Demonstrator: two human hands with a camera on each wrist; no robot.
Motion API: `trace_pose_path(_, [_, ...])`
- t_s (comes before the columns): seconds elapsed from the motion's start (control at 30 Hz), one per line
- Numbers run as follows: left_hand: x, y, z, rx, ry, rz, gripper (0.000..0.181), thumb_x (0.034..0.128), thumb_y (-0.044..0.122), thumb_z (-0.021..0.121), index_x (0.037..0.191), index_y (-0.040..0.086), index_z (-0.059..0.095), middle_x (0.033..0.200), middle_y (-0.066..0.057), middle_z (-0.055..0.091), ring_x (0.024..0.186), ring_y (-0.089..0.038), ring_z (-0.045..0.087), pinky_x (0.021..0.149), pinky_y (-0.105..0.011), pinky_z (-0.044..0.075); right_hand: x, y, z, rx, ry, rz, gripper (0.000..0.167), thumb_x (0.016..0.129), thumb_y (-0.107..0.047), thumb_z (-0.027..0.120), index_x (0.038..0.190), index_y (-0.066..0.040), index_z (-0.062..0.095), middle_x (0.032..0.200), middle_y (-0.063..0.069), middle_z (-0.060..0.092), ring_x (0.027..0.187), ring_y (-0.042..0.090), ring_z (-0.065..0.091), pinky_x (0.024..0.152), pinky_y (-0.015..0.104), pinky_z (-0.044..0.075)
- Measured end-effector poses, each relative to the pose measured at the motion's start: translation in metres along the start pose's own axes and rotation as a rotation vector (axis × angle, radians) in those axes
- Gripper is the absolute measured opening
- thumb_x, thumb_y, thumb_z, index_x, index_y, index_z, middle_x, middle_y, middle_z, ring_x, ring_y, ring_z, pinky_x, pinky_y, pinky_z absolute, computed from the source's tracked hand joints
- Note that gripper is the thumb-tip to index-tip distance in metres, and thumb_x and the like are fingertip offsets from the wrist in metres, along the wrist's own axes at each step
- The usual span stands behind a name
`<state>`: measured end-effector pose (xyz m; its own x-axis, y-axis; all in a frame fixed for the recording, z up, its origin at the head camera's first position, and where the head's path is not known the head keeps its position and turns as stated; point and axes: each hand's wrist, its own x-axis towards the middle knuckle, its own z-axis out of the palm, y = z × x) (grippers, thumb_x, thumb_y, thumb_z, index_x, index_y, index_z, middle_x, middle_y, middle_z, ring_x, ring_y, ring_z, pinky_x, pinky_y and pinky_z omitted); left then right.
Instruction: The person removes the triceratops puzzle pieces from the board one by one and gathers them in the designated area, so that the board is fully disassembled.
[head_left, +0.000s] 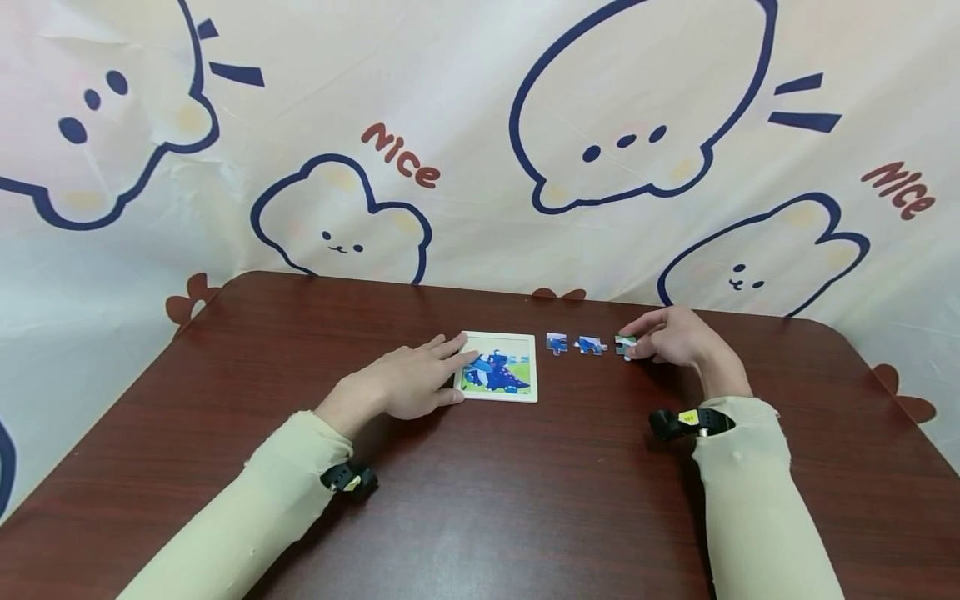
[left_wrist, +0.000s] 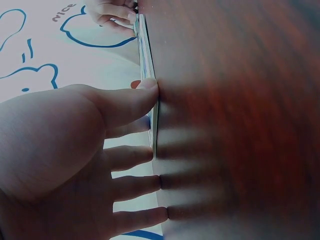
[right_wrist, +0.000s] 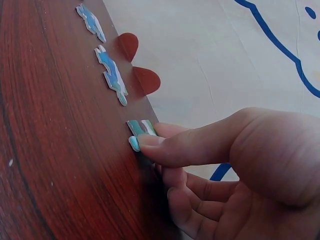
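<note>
A white-framed jigsaw puzzle [head_left: 498, 392] with a blue dinosaur picture lies flat on the table. My left hand [head_left: 405, 381] rests on its left side with fingers spread and straight, the thumb against the near-left corner. Along the frame's edge, the left wrist view shows the left thumb [left_wrist: 127, 102] touching it. To the right, my right hand [head_left: 678, 342] pinches a green and white puzzle piece [right_wrist: 142, 129] between thumb and index finger, close to the tabletop. Two blue puzzle pieces, one nearer the frame [head_left: 557, 342] and one in the middle [head_left: 591, 345], lie in a row beside it.
The dark reddish-brown wooden table [head_left: 525, 500] spreads under everything. Behind its far edge hangs a pale cloth [head_left: 465, 100] printed with cartoon outlines and the word "Nice". Each wrist carries a black strap device, one at the left [head_left: 350, 480] and one at the right [head_left: 667, 424].
</note>
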<state>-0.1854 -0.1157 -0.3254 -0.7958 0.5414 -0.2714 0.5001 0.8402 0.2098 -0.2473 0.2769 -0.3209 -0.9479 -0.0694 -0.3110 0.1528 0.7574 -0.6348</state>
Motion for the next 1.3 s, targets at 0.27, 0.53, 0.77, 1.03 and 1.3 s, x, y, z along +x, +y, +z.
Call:
trace_pose_path(0.27, [-0.001,0.000,0.000,0.001,-0.001,-0.002,0.070,0.1076,0.040,0.060,0.169,0.021,0.032,0.180,-0.010,0.017,0.166,-0.039,0.020,0.126,-0.069,0.030,0.001,0.001,0.000,0.015,-0.001,0.009,0.035,0.096,-0.012,0.074,0.130,-0.009,0.075,0.110,0.008,0.078,0.101,0.026,0.063,0.081,0.027,0.055])
trace_pose_path(0.53, [0.000,0.001,0.001,0.000,0.005,-0.003,0.070,0.1076,0.040,0.060,0.169,0.021,0.032,0.180,-0.009,0.017,0.166,-0.039,0.020,0.126,-0.069,0.030,0.001,0.003,-0.001,0.033,-0.007,0.010,0.035,0.096,-0.013,0.075,0.130,-0.008,0.075,0.109,0.006,0.080,0.103,0.026,0.063,0.082,0.027,0.056])
trace_pose_path(0.77, [-0.001,0.000,0.001,-0.008,0.007,-0.006,0.070,0.1075,0.040,0.060,0.169,0.021,0.032,0.180,-0.009,0.017,0.166,-0.038,0.019,0.126,-0.069,0.029,0.002,0.005,-0.001,0.056,0.000,0.006,0.040,0.096,-0.022,0.078,0.133,-0.009,0.074,0.109,0.003,0.077,0.103,0.026,0.061,0.082,0.028,0.056])
trace_pose_path(1.03, [0.001,-0.001,0.000,-0.009,0.007,-0.004,0.071,0.1073,0.040,0.061,0.169,0.021,0.031,0.180,-0.009,0.017,0.166,-0.038,0.019,0.127,-0.068,0.029,0.001,-0.008,0.001,0.051,0.077,-0.039,0.045,0.097,-0.032,0.078,0.136,-0.012,0.071,0.115,0.011,0.072,0.104,0.030,0.059,0.085,0.033,0.052])
trace_pose_path(1.3, [0.000,-0.004,-0.002,-0.031,-0.010,0.001,0.072,0.1078,0.038,0.061,0.169,0.020,0.029,0.180,-0.009,0.015,0.166,-0.037,0.019,0.127,-0.067,0.029,0.000,-0.034,0.012,0.080,0.109,-0.118,0.043,0.098,-0.031,0.077,0.137,-0.012,0.071,0.112,0.015,0.073,0.102,0.032,0.065,0.089,0.037,0.056])
